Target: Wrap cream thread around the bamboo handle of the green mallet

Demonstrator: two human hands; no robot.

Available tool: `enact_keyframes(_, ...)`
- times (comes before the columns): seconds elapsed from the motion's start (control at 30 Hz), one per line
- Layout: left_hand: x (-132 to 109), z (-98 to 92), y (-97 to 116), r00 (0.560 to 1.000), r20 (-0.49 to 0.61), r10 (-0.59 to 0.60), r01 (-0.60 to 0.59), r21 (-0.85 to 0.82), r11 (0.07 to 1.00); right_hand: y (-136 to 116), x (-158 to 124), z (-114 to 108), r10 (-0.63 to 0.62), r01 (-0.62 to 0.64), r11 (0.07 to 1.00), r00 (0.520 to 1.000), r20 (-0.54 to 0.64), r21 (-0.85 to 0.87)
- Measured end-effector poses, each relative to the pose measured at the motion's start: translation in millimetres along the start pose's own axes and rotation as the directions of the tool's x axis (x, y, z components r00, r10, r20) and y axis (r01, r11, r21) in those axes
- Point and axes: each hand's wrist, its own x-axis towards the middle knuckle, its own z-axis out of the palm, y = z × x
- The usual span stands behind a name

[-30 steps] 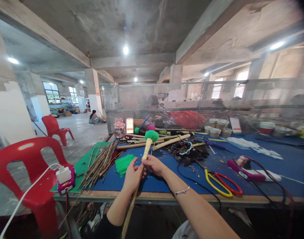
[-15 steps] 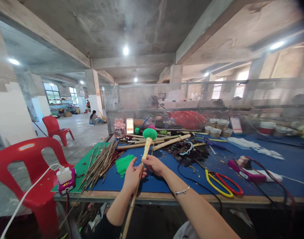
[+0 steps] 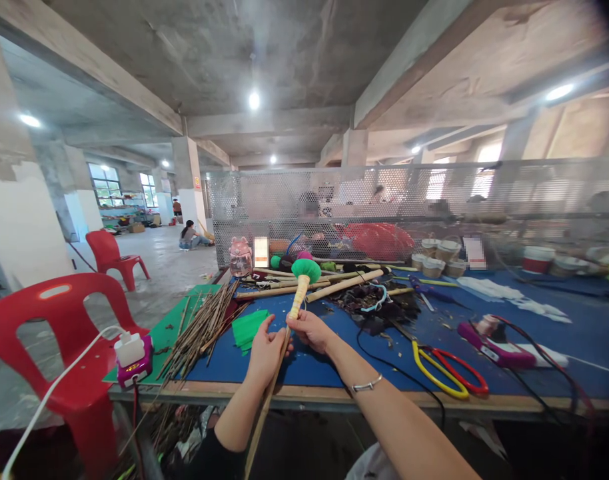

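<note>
Slightly but plainly, the green-headed stick (image 3: 299, 297) has shifted its lean: its round head (image 3: 306, 271) tips rightward again after dipping left half a second ago, while both hands hold nearly the same place at the centre of the frame. That reads as a small turn or re-angling of the piece rather than a new stage of the work; the pale wrapping below the head shows no clear change.

The right hand (image 3: 312, 331) pinches the foot of the wrapped neck between thumb and fingers. The left hand (image 3: 266, 350), loosely curled, carries the bare shaft just below; how firmly its hidden fingers press, I cannot tell.

The shaft slants down past the table's wooden front edge (image 3: 334, 398) and out at the bottom of the frame, where dark space leaves it room to swing. On the left, a green cloth (image 3: 249, 330) lies near the left hand, with thin sticks (image 3: 199, 333) beyond. Behind the head, wooden rods (image 3: 344, 283) crowd the upper middle. The freest patch of blue tabletop (image 3: 344, 363) is right of the hands, bounded by a black cable (image 3: 402, 373) and scissors (image 3: 454, 395).
</note>
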Motion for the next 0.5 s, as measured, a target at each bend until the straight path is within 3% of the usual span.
enact_keyframes(0.13, -2.4, 1.7, -2.4, 0.991, -0.055, 0.121, -0.119, 0.044, 0.992, 0.5, 1.3, -0.6, 0.001, -0.003, 0.999, 0.999, -0.044, -0.042)
enact_keyframes(0.3, -1.1, -0.2, 1.3, 1.0, 0.002, -0.021, 0.022, -0.089, 0.996, 0.6, 0.4, -0.3, 0.036, -0.038, 0.999, 0.998, 0.053, 0.035)
enact_keyframes(0.37, 0.4, -0.6, 0.4, 0.998, 0.024, -0.05, 0.052, -0.07, 0.996, 0.4, -0.2, 0.4, 0.046, -0.047, 0.999, 0.998, 0.045, 0.019)
enact_keyframes(0.5, 2.2, 0.0, -7.1, 0.994, -0.021, 0.108, -0.106, 0.074, 0.992, 2.1, 1.2, 0.0, 0.027, -0.028, 0.999, 1.0, -0.011, -0.029)
